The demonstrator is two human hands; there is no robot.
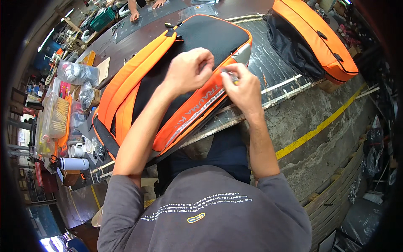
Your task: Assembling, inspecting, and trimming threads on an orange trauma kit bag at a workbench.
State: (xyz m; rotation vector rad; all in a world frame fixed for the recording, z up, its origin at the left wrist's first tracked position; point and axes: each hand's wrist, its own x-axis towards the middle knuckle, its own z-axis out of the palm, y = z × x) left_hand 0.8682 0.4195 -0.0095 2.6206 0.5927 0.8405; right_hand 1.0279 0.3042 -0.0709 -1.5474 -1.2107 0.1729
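The orange and black bag (168, 80) lies flat on the dark surface (277, 63), its near edge overhanging the surface edge just in front of the person's grey shirt (201, 210). Both hands meet over the bag's near right side panel. The left hand (189, 69) has its grip narrowed to a pinch, fingertips pressed together on something at the bag's orange edge; what exactly it pinches is hidden by the fingers. The right hand (241, 88), just beside it, pinches a small clear or silvery piece (231, 77), too small to identify.

The bag looks soft-sided and padded, likely light for its bulk and floppy if lifted by one corner; the orange straps (126, 88) on its left half or the stiffer piped rim look like the surest places to take hold.

Left of the bag sit plastic bags of small parts (77, 73). Beyond the bag lies a second orange bag (315, 38), and another person's hands (145, 9) rest at the surface's far edge.
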